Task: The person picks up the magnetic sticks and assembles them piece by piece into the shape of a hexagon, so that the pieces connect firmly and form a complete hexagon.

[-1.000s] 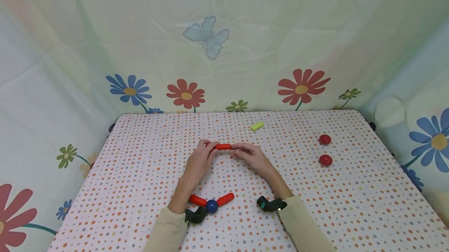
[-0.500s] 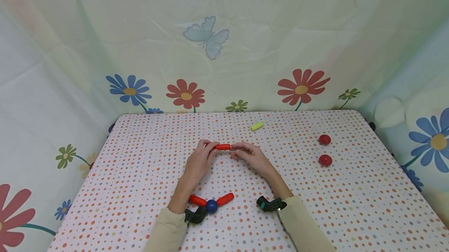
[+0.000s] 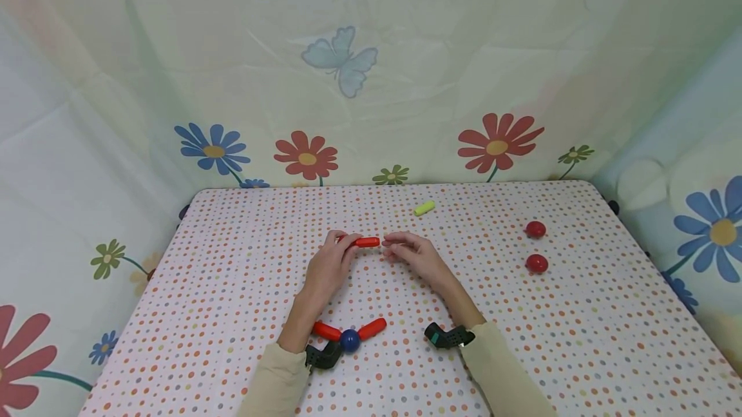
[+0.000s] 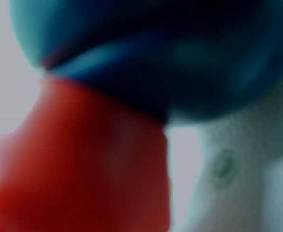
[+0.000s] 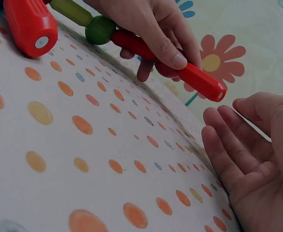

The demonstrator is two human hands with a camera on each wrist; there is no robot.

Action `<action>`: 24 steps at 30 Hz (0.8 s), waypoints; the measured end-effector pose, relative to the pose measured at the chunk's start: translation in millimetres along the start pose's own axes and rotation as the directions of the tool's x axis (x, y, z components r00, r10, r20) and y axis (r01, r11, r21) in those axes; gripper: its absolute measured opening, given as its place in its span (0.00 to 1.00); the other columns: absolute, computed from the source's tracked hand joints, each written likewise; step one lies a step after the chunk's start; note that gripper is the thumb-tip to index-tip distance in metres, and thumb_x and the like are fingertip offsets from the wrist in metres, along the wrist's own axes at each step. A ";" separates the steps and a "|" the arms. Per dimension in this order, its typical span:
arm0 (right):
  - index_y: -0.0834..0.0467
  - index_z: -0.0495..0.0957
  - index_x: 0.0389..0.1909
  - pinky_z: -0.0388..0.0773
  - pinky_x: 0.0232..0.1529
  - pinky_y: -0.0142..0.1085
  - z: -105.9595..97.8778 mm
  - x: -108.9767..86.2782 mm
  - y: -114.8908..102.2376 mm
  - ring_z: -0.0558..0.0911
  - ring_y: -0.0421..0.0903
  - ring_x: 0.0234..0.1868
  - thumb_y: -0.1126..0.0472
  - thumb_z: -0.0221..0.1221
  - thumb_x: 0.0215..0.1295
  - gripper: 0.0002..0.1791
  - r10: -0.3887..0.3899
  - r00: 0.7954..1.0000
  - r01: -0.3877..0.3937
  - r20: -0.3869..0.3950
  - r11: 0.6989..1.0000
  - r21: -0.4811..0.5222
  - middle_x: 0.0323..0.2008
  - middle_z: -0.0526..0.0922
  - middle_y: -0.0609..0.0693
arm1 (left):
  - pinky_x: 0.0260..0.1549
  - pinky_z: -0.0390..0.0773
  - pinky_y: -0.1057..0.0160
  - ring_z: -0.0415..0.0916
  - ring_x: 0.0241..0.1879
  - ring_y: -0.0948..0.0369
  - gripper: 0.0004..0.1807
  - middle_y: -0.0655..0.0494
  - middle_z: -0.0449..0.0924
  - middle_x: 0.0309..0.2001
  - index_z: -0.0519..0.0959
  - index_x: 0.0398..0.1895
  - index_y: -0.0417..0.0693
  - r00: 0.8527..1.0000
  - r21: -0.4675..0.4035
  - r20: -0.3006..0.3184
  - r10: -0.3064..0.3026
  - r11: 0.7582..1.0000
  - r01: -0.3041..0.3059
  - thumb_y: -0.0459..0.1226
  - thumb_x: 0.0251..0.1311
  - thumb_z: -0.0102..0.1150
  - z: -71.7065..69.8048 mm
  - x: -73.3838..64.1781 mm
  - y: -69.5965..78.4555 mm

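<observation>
My left hand (image 3: pixel 326 270) pinches a red toy construction rod (image 3: pixel 368 242) near the table's middle, its free end pointing right. In the right wrist view, the rod (image 5: pixel 204 84) shows a pale round tip; a darker red rod (image 5: pixel 129 44), green ball (image 5: pixel 100 30) and green rod (image 5: pixel 73 12) continue behind the left fingers. How these join inside the hand is hidden. My right hand (image 3: pixel 422 263) is just beyond the tip, fingers loosely bent, holding nothing. Beside the left wrist lies a blue ball (image 3: pixel 350 340) with a red rod (image 3: pixel 373 328) and another red rod (image 3: pixel 327 331) attached.
Two red balls (image 3: pixel 536 229) lie on the right of the dotted table (image 3: pixel 580 339). A yellow-green rod (image 3: pixel 424 208) lies near the back edge. A flowered curtain (image 3: pixel 406 82) surrounds the back and sides.
My right fingertips have drawn slightly right, off the end of the red rod, leaving a small gap. The left hand and its rod stay almost still.
</observation>
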State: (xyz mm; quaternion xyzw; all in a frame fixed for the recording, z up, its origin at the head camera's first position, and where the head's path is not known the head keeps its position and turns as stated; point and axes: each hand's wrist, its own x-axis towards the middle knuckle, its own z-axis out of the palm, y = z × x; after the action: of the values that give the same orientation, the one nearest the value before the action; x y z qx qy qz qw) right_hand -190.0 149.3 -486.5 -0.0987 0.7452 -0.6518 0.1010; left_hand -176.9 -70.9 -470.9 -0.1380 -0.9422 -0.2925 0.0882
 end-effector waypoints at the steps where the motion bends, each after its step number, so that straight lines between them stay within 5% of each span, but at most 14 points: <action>1: 0.61 0.73 0.60 0.81 0.49 0.33 -0.4 0.4 -0.7 0.84 0.49 0.50 0.60 0.52 0.72 0.19 0.002 1.000 -0.002 -0.009 1.000 -0.010 0.56 0.79 0.62 | 0.33 0.77 0.62 0.77 0.38 0.57 0.17 0.52 0.74 0.52 0.78 0.58 0.59 1.000 -0.001 0.000 -0.002 1.000 0.002 0.42 0.67 0.56 0.0 0.1 -0.2; 11: 0.63 0.73 0.60 0.81 0.49 0.37 -15.2 0.2 -14.4 0.83 0.54 0.51 0.60 0.52 0.73 0.18 -0.081 0.996 0.076 -0.042 0.992 -0.096 0.56 0.79 0.63 | 0.39 0.80 0.60 0.78 0.42 0.56 0.17 0.53 0.74 0.53 0.77 0.59 0.61 1.000 0.011 0.004 -0.010 1.000 0.010 0.42 0.68 0.56 -2.8 0.4 -0.9; 20: 0.65 0.72 0.60 0.81 0.47 0.31 -57.2 -10.4 -22.9 0.83 0.34 0.44 0.58 0.51 0.74 0.20 -0.163 0.969 0.132 -0.186 0.977 -0.166 0.55 0.78 0.63 | 0.33 0.77 0.63 0.77 0.39 0.57 0.17 0.53 0.74 0.53 0.77 0.59 0.60 1.000 0.002 0.006 0.000 1.000 0.000 0.42 0.68 0.55 -0.7 -0.3 -0.1; 24: 0.65 0.72 0.60 0.79 0.45 0.24 -75.0 -16.3 -24.0 0.82 0.30 0.44 0.54 0.53 0.73 0.22 -0.200 0.944 0.155 -0.263 0.971 -0.182 0.52 0.80 0.54 | 0.34 0.77 0.63 0.78 0.39 0.57 0.17 0.52 0.74 0.53 0.77 0.59 0.60 1.000 0.012 0.004 0.005 1.000 -0.005 0.41 0.68 0.55 -0.6 -0.1 0.2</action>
State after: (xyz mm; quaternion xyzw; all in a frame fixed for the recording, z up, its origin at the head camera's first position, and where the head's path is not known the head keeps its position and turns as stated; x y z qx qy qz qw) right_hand -194.9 222.1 -452.6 -0.0804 0.7895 -0.6042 -0.0726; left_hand -176.7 -71.1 -470.3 -0.1404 -0.9437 -0.2865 0.0880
